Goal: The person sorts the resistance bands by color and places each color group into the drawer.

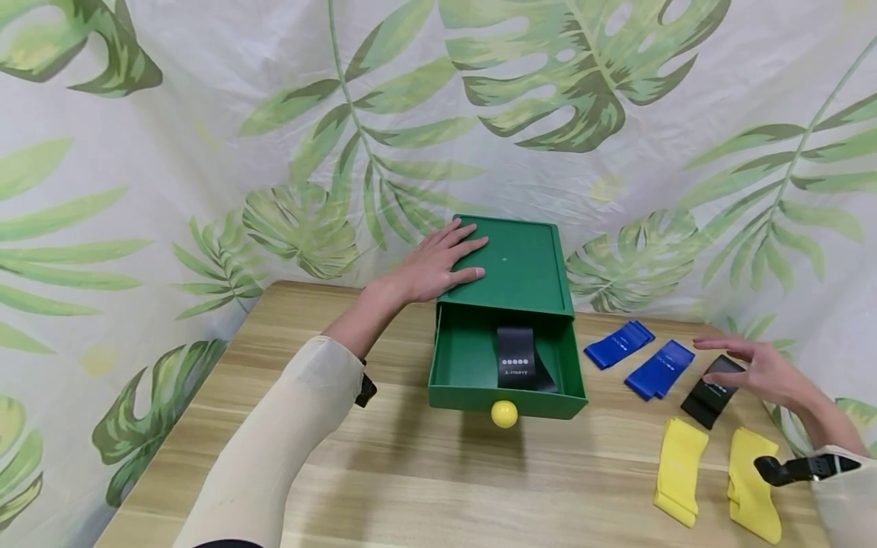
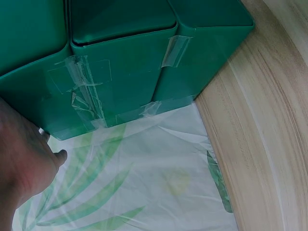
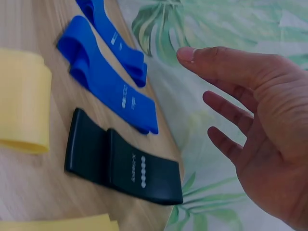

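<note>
My left hand (image 1: 441,262) rests with spread fingers on the top of a green drawer box (image 1: 521,262). The box's drawer (image 1: 462,361) is pulled out and has a yellow round knob (image 1: 504,414). A black resistance band (image 1: 515,356) marked X-Heavy lies inside the drawer. Over at the right, my right hand (image 1: 767,369) hovers above another black resistance band (image 3: 144,171), with thumb and fingers apart and nothing between them. In the right wrist view, that band lies folded on the table below the hand.
Two blue resistance bands (image 1: 620,344) lie right of the drawer, and two yellow resistance bands (image 1: 680,472) lie nearer the front of the wooden table (image 1: 384,472). A leaf-patterned cloth (image 1: 205,152) hangs behind. Clear tape (image 2: 84,82) runs along the box's green side.
</note>
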